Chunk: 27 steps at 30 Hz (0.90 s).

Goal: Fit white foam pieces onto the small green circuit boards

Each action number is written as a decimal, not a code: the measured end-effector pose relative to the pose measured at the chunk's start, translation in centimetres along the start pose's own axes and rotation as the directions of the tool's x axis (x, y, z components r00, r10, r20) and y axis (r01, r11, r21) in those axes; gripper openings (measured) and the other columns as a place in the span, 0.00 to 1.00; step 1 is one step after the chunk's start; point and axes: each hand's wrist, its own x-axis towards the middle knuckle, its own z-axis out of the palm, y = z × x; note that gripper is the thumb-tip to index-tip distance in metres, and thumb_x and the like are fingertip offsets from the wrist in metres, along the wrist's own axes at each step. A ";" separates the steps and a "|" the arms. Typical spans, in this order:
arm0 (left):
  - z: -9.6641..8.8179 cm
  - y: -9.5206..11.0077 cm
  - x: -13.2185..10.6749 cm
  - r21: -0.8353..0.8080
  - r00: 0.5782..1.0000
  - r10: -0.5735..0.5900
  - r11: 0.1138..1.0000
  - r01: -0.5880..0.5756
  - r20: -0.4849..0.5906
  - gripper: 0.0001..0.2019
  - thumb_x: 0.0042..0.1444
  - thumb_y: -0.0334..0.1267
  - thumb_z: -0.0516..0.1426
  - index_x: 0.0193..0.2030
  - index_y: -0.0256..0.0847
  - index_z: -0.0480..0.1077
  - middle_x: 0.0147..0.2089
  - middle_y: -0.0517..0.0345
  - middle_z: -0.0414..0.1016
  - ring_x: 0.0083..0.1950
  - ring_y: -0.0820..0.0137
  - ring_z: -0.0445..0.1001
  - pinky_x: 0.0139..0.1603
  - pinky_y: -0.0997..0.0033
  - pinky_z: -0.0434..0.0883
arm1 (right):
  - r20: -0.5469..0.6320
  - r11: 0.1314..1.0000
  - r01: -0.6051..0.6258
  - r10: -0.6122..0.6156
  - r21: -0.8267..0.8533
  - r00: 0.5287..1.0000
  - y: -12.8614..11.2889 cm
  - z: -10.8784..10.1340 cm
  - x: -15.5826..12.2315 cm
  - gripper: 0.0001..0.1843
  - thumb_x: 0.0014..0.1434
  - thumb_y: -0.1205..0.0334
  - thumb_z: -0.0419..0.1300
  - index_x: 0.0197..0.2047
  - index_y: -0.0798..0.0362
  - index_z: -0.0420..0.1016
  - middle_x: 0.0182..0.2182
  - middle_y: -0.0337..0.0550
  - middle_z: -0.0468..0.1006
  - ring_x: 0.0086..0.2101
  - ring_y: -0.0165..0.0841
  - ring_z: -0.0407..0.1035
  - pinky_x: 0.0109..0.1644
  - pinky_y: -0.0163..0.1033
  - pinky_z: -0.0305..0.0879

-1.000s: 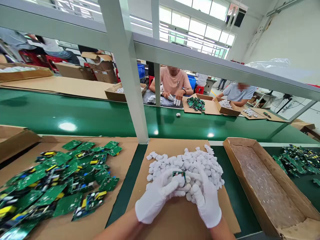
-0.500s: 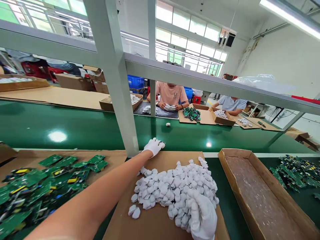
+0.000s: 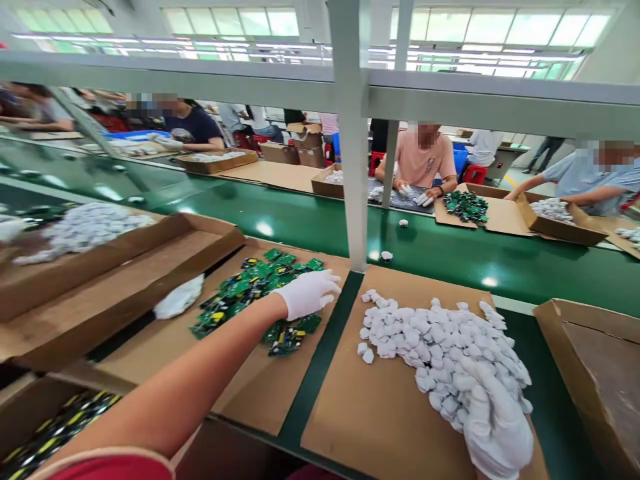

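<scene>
My left hand (image 3: 310,293), in a white glove, reaches over a heap of green circuit boards (image 3: 240,287) on the left cardboard sheet. Its fingers are stretched out and hold nothing I can see. My right hand (image 3: 497,427), also gloved, rests at the near right side of a pile of small white wrapped pieces (image 3: 430,333). Its fingers curl down among them, and whatever lies within its grip is hidden. A small white-topped piece (image 3: 386,256) sits on the green conveyor belt (image 3: 310,230) beside the upright post, and a similar piece (image 3: 403,223) lies farther off.
A grey upright post (image 3: 356,200) stands between the two work areas, under a crossbar (image 3: 480,97). Shallow cardboard trays flank me on the left (image 3: 165,267) and right (image 3: 565,347). People sit working across the belt, among them a person in a pink shirt (image 3: 425,163).
My left hand has drawn back from the belt to the boards and its fingers have straightened. Another small piece now lies on the belt. The view has swung left; my right hand stays at the pile.
</scene>
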 end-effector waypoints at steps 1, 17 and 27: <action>-0.1 -0.7 -1.7 0.027 1.000 -0.019 0.999 0.019 0.010 0.15 0.52 0.36 0.53 0.46 0.43 0.74 0.61 0.55 0.66 0.64 0.60 0.57 0.65 0.61 0.51 | 0.006 1.000 -0.001 0.001 0.010 1.000 0.0 0.0 0.0 0.14 0.61 0.64 0.52 0.50 0.52 0.69 0.36 0.45 0.81 0.30 0.35 0.75 0.37 0.40 0.71; 1.6 3.3 -7.8 -0.040 0.969 0.006 0.999 -0.017 -0.246 0.05 0.47 0.31 0.58 0.33 0.41 0.68 0.47 0.53 0.76 0.60 0.57 0.64 0.59 0.49 0.56 | 0.000 0.995 -0.091 0.091 0.028 0.996 -1.7 -0.7 0.7 0.14 0.62 0.62 0.50 0.47 0.55 0.71 0.34 0.48 0.80 0.30 0.37 0.76 0.39 0.42 0.71; 4.8 14.3 -7.0 -0.551 0.875 0.297 0.687 -0.474 -0.382 0.06 0.51 0.33 0.58 0.37 0.43 0.68 0.53 0.52 0.72 0.61 0.62 0.62 0.60 0.57 0.57 | 0.343 0.905 -0.176 0.035 0.388 0.939 -8.3 1.0 0.9 0.17 0.53 0.69 0.56 0.47 0.49 0.70 0.39 0.45 0.77 0.24 0.28 0.70 0.27 0.34 0.69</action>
